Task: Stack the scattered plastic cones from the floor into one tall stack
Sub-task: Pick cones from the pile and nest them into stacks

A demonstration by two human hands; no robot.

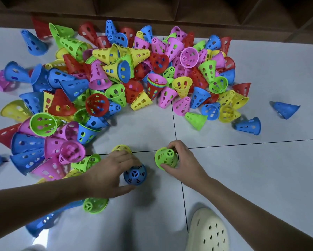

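Head view, looking down at a white tiled floor point(242, 178): the left hand point(110, 175) curls its fingers round an upright blue cone point(135, 174) standing on the floor, while the right hand point(183, 161) grips a green cone point(166, 158), tilted with its narrow tip facing up, just beside the blue one. A large pile of scattered cones point(116, 78) in red, blue, green, yellow and pink spreads across the floor beyond the hands, reaching a dark wooden wall point(170, 13), and a cream perforated shoe point(208, 232) rests on the floor near the bottom edge.
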